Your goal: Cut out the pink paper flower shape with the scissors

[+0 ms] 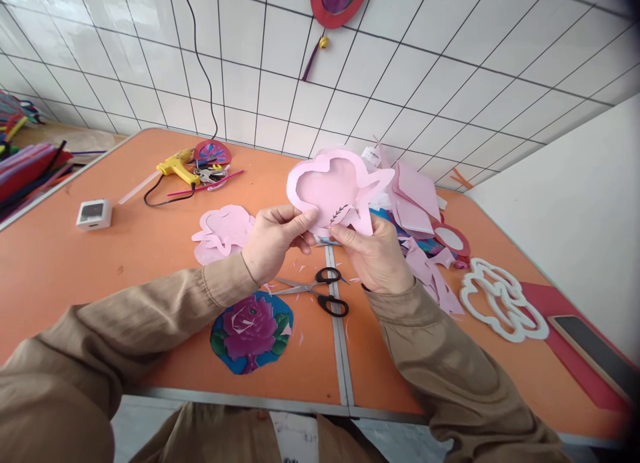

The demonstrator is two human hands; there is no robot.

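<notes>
Between my two hands is a pink paper cutout (pixel 327 183), raised above the table, with a wide cloud-like outline and a small dark leafy sprig drawn near its lower edge. My left hand (pixel 280 233) pinches its lower left side, thumb on top. At the lower right, my right hand (pixel 375 250) grips it between thumb and fingers. Black-handled scissors (pixel 313 290) lie partly spread on the table just below. Nearer me rests a round flower-print cloth piece (pixel 251 333) in blue and purple. More pink cutouts (pixel 225 230) lie left of my left hand.
A yellow glue gun (pixel 177 168) and keys (pixel 211 174) sit at the back left, near a small white device (pixel 94 214). Pink scraps (pixel 430 273), white cloud-shaped frames (pixel 500 300) and a phone (pixel 597 353) lie to the right. A tiled wall (pixel 240 63) rises behind the orange table (pixel 165 270).
</notes>
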